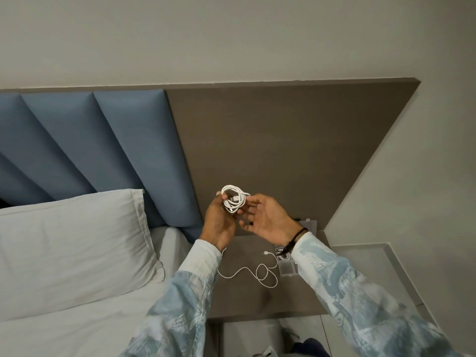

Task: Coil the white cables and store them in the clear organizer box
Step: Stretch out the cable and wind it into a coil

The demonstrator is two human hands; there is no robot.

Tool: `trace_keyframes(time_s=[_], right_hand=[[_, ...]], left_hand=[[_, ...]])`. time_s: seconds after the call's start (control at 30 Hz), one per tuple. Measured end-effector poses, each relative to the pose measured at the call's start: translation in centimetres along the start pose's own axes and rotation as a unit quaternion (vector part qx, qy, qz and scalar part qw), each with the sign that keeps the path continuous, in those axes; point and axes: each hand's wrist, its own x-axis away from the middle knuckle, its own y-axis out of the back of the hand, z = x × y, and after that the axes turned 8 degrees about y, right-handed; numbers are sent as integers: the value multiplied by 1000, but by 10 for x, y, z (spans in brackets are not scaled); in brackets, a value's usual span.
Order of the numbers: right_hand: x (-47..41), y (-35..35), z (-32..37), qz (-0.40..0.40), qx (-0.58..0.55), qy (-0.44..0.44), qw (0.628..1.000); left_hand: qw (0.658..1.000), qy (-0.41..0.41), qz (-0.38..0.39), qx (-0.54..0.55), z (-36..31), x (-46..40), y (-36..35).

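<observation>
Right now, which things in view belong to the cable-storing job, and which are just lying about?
Part of the job:
coiled white cable, held in the left hand
right hand, open beside the coil
loose white cable on the bedside table
clear organizer box, partly hidden by the right arm

Just lying about:
pillow
blue padded headboard

Both arms are raised forward, sleeved in pale blue patterned cloth, with the hands brought close together. The left hand (219, 217) is closed, back toward the camera, its fingers pinched around a white cable coil (234, 199). The right hand (268, 220) is held open, palm leftward, fingers spread just beside the coil.
</observation>
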Motion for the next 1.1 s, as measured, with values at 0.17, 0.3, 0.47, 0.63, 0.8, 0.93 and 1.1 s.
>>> trace_keyframes(time_s=[0.17, 0.3, 0.47, 0.63, 0.8, 0.93, 1.1], right_hand=[[-3, 2, -7, -25, 107, 48, 993], [-12, 11, -10, -97, 191, 103, 971], [-18, 37, -14, -133, 232, 96, 959], [-25, 82, -24, -187, 294, 103, 932], [-40, 166, -37, -232, 271, 20, 934], [-67, 243, -59, -279, 272, -30, 921], [-126, 350, -105, -265, 304, -97, 910]], left_hand=[[998, -18, -12, -62, 10, -8, 1], [992, -44, -35, -114, 23, -21, 1], [981, -36, -59, -182, 46, -41, 6], [972, 14, -84, -218, 89, -68, 12], [945, 60, -156, -280, 153, -114, 22], [918, 78, -146, -360, 204, -164, 33], [893, 141, -166, -395, 286, -241, 63]])
